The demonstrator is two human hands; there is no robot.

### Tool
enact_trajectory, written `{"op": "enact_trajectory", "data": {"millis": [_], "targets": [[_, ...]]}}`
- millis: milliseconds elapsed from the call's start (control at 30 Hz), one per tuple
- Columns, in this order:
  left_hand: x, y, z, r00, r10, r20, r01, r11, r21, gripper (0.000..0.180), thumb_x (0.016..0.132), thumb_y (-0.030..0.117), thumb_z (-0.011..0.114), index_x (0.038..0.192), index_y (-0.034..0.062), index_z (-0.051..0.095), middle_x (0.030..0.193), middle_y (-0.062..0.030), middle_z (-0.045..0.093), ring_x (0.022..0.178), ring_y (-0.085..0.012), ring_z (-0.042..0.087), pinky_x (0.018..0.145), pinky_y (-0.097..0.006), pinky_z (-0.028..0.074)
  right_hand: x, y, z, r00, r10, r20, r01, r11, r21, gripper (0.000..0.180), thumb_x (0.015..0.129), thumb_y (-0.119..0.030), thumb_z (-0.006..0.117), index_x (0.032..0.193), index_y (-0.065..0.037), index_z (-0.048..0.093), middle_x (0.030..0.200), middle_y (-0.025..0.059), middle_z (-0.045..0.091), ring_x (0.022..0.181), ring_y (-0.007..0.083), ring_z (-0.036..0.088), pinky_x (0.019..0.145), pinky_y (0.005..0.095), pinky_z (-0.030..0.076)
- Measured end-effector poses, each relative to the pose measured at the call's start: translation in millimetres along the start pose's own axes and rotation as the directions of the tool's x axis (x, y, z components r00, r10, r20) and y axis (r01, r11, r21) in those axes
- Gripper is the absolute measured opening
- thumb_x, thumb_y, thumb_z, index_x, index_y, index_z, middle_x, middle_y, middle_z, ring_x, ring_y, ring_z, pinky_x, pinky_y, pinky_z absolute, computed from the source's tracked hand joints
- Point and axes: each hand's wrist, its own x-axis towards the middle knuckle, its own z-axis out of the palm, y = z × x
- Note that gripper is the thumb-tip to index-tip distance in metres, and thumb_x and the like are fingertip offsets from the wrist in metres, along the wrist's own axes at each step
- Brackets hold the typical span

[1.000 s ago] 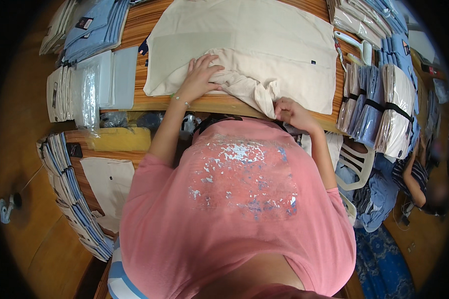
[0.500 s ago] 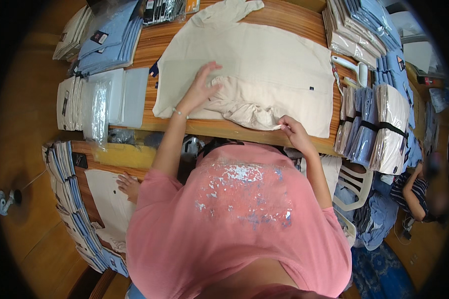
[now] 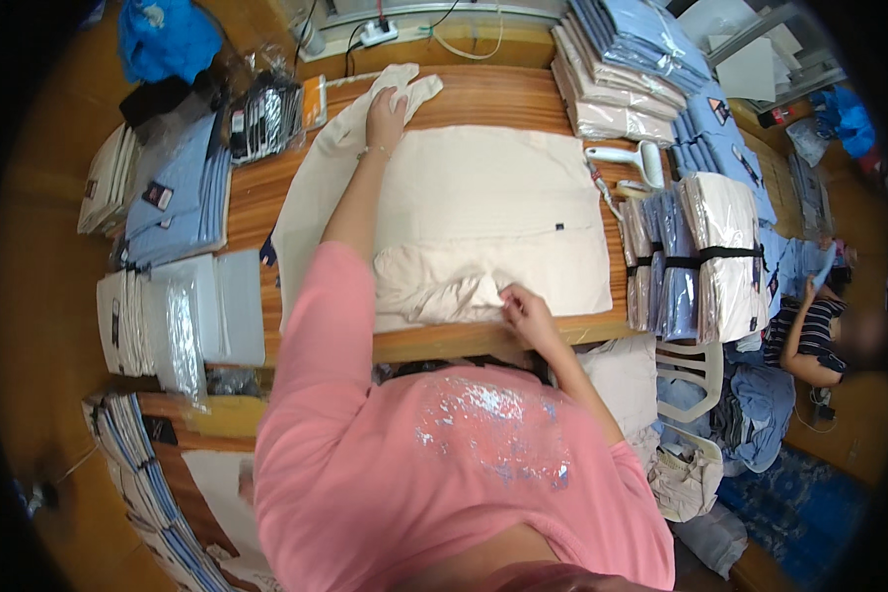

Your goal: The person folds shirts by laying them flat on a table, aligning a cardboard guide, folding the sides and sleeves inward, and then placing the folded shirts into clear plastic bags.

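Observation:
A cream shirt [image 3: 483,187] lies spread face down or flat on the striped wooden table [image 3: 444,345], with a small dark tag near its right side. Its near sleeve [image 3: 429,281] is folded inward and bunched in wrinkles along the front edge. Pinched at the end of that sleeve is my right hand [image 3: 528,316], fingers closed on the cloth. My left arm stretches across the shirt's left part, and my left hand [image 3: 385,120] is closed on the far sleeve [image 3: 419,91] near the back of the table.
Bagged blue shirts [image 3: 183,197] and clear plastic sleeves [image 3: 180,321] lie at left. Banded bagged shirts [image 3: 725,261], a lint roller [image 3: 646,160] and a stack of packed shirts [image 3: 612,84] stand at right. Another person [image 3: 809,335] is beyond, near a white chair [image 3: 696,380].
My left hand has moved from above the shirt's middle to the far sleeve and closed on it. My right hand still pinches the near sleeve. The view has shifted toward the table's back.

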Motion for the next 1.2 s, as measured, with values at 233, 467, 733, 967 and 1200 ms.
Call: {"op": "enact_trajectory", "data": {"millis": [233, 467, 733, 967, 1200], "targets": [[-13.0, -4.3, 25.7, 0.983, -0.11, 0.149, 0.01, 0.835, 0.55, 0.042, 0.094, 0.023, 0.044, 0.135, 0.027, 0.043, 0.143, -0.0076, 0.035, 0.131, -0.0368, 0.029, 0.103, -0.059, 0.024, -6.3, 20.1, -7.4, 0.996, 0.086, -0.019, -0.082, 0.986, 0.144, 0.006, 0.085, -0.002, 0.054, 0.091, -0.002, 0.054, 0.07, 0.0058, 0.054, 0.061, 0.013, 0.049, 0.058, 0.0273, 0.041], [-134.1, 85.4, -61.1, 0.993, 0.112, 0.03, -0.105, 0.979, -0.177, 0.042, 0.088, 0.002, 0.042, 0.129, 0.0089, 0.05, 0.137, -0.0107, 0.044, 0.127, -0.03, 0.04, 0.105, -0.045, 0.028, 8.9, 19.4, -18.3, 0.993, 0.003, -0.115, 0.002, 0.999, 0.042, 0.004, 0.084, -0.005, 0.056, 0.087, -0.003, 0.056, 0.073, 0.002, 0.053, 0.066, 0.0094, 0.045, 0.059, 0.0246, 0.04], [-288.7, 98.5, -105.5, 0.849, 0.046, 0.527, -0.208, 0.945, 0.254, 0.053, 0.084, 0.015, 0.052, 0.136, 0.0196, 0.042, 0.141, -0.009, 0.038, 0.135, -0.0268, 0.026, 0.104, -0.062, 0.011, 8.3, 32.8, -24.9, 0.998, 0.055, 0.029, -0.056, 0.998, 0.034, 0.007, 0.082, -0.006, 0.056, 0.087, -0.001, 0.058, 0.073, 0.0036, 0.057, 0.067, 0.0107, 0.049, 0.063, 0.0253, 0.042], [-269.7, 86.9, -81.9, 0.573, 0.133, 0.809, -0.432, 0.888, 0.16, 0.049, 0.088, 0.022, 0.053, 0.136, 0.0205, 0.042, 0.143, -0.0139, 0.034, 0.135, -0.0295, 0.026, 0.108, -0.057, 0.007, 7.8, 27.5, -21.2, 0.998, -0.037, 0.051, 0.039, 0.998, -0.043, 0.008, 0.083, -0.008, 0.057, 0.086, -0.001, 0.059, 0.072, 0.0033, 0.056, 0.063, 0.0121, 0.047, 0.062, 0.0257, 0.041], [-225.8, 122.0, -87.3, 0.87, -0.195, 0.453, 0.395, 0.825, -0.404, 0.036, 0.096, 0.028, 0.046, 0.102, -0.0061, 0.057, 0.085, -0.0069, 0.062, 0.078, -0.0095, 0.05, 0.073, -0.022, 0.042, 20.6, -12.2, -31.8, 0.989, 0.131, 0.074, -0.15, 0.861, 0.486, 0.008, 0.087, -0.011, 0.056, 0.09, -0.003, 0.057, 0.074, 0.0002, 0.058, 0.07, 0.01, 0.059, 0.063, 0.0228, 0.044]]}}
